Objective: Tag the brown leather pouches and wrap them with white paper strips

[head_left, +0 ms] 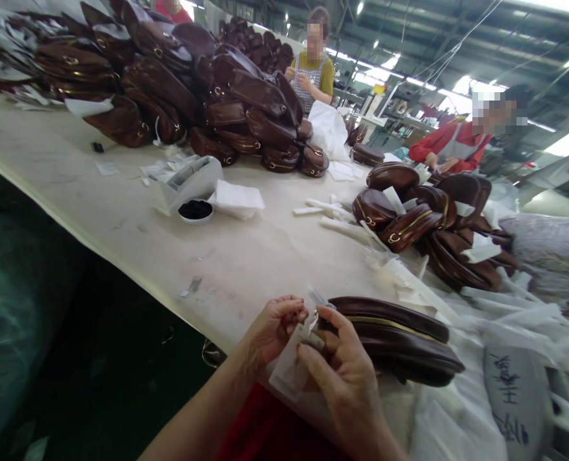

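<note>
Low in the view, my right hand [349,365] is closed on a translucent white wrapping sheet [287,374], which hangs between my two hands. A small shiny metal piece shows at the top of the sheet by my right fingertips. My left hand [274,330] is closed in a pinch right beside it; what its fingers hold is too small to make out. Just behind my right hand a dark brown leather bag [409,349] with a gold zipper lies on its side on the table [274,256].
Brown bags [246,96] are heaped at the back left, with a smaller pile [409,205] at right. A white dispenser [188,182], a dish of black material [195,210] and white sheets [239,197] stand mid-table. Two co-workers [320,70] work beyond. A grey marked panel [514,397] lies right.
</note>
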Tool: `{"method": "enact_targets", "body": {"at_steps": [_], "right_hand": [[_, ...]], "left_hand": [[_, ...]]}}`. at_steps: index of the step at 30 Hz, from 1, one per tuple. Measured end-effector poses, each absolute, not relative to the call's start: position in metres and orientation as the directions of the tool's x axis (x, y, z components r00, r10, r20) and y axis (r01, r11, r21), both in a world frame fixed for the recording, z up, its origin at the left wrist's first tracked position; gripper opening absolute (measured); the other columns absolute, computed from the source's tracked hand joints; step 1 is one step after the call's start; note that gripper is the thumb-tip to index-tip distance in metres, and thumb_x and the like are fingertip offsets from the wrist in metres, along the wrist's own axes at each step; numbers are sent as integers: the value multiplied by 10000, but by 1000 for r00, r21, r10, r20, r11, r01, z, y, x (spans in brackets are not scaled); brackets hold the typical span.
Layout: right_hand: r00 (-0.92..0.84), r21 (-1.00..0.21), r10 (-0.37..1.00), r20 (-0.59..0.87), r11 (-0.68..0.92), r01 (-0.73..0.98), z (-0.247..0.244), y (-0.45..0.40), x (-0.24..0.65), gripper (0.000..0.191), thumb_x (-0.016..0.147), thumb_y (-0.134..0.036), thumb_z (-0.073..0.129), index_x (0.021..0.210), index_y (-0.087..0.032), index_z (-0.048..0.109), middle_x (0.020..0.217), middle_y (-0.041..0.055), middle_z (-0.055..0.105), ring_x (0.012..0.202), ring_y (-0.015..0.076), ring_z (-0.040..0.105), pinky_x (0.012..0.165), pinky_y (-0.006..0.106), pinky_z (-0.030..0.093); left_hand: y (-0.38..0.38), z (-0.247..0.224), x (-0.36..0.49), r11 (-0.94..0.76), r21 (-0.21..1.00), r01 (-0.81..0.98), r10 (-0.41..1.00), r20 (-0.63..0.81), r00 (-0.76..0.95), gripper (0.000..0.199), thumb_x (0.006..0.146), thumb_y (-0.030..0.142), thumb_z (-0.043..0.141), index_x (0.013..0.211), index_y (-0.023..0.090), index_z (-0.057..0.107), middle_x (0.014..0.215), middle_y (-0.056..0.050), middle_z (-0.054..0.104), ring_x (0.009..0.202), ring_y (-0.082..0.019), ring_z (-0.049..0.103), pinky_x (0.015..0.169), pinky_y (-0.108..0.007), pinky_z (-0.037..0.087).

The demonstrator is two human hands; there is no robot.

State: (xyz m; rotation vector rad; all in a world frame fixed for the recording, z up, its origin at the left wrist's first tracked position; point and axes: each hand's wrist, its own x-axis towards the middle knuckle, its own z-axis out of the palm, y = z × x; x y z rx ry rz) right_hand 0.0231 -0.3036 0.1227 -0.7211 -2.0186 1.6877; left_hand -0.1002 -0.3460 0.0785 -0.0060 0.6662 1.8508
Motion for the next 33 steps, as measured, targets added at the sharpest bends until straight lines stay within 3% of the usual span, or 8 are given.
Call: {"method": "enact_targets", "body": {"at_steps": [3, 6, 10, 16, 18, 23, 28, 33], "right_hand": [[-696, -960, 670, -257, -260, 104, 98, -327, 42, 614, 782, -370, 669, 1276, -194, 349, 825, 23, 688, 663, 139, 634, 602, 224, 502], [-679, -929, 669, -303, -367, 54, 80, -340, 53, 636, 747, -406, 706, 1253, -197, 381, 839, 29, 689, 711, 145, 631, 669, 243, 501], [-756, -832, 494, -429, -541, 119, 74, -337, 52, 393, 663, -404, 759, 933, -165, 604, 767, 14, 669, 662, 137, 595, 649, 249, 482], [-831, -633, 217, -512, -749, 195, 78, -330, 47, 150, 580, -221, 728, 631, -130, 620, 563, -19, 570, 505, 70, 462, 506, 184, 343], [-847, -620, 225, -481, -771, 147, 77, -333, 46, 127, 565, -191, 694, 661, -132, 635, 555, -31, 547, 461, 55, 412, 465, 183, 297], [-857, -742, 353, -375, -669, 49, 75, -336, 41, 375, 593, -235, 683, 961, -167, 661, 692, -25, 576, 519, 75, 420, 463, 196, 294], [-787, -874, 470, -398, -456, 169, 79, -329, 43, 309, 702, -446, 670, 834, -168, 698, 517, -63, 421, 457, 59, 254, 439, 211, 207], [-802, -833, 375, -465, -492, 253, 79, -328, 48, 349, 628, -494, 683, 592, -156, 606, 438, -61, 417, 395, 58, 328, 414, 207, 225]], "left_hand": [[-364, 75, -102, -174, 538, -825, 882, -288, -373, 284, 582, 253, 766, 611, 128, 513, 528, 25, 509, 393, -28, 339, 401, -170, 190], [-383, 71, -102, -106, 663, -741, 906, -243, -347, 320, 608, 316, 773, 616, 123, 517, 533, 23, 500, 409, -33, 358, 422, -181, 202], [-400, 72, -104, -77, 769, -634, 920, -190, -342, 333, 655, 311, 760, 610, 130, 483, 612, 26, 500, 454, -33, 369, 455, -190, 233], [-421, 79, -109, 48, 869, -492, 924, -226, -308, 364, 654, 328, 773, 621, 141, 463, 696, 4, 531, 599, -84, 463, 541, -198, 354], [-427, 78, -110, 76, 884, -461, 919, -241, -312, 368, 665, 325, 767, 621, 144, 450, 693, 6, 543, 560, -72, 447, 512, -193, 338], [-433, 73, -103, 85, 907, -413, 892, -254, -373, 356, 674, 312, 763, 626, 140, 456, 739, -16, 587, 575, -76, 468, 528, -193, 363], [-429, 72, -94, 79, 907, -414, 848, -279, -451, 355, 683, 340, 753, 620, 140, 466, 641, -2, 589, 497, -66, 465, 505, -192, 361], [-424, 73, -96, 52, 903, -426, 760, -313, -570, 345, 687, 374, 745, 642, 155, 481, 496, 55, 486, 408, -49, 381, 428, -174, 277]]}}
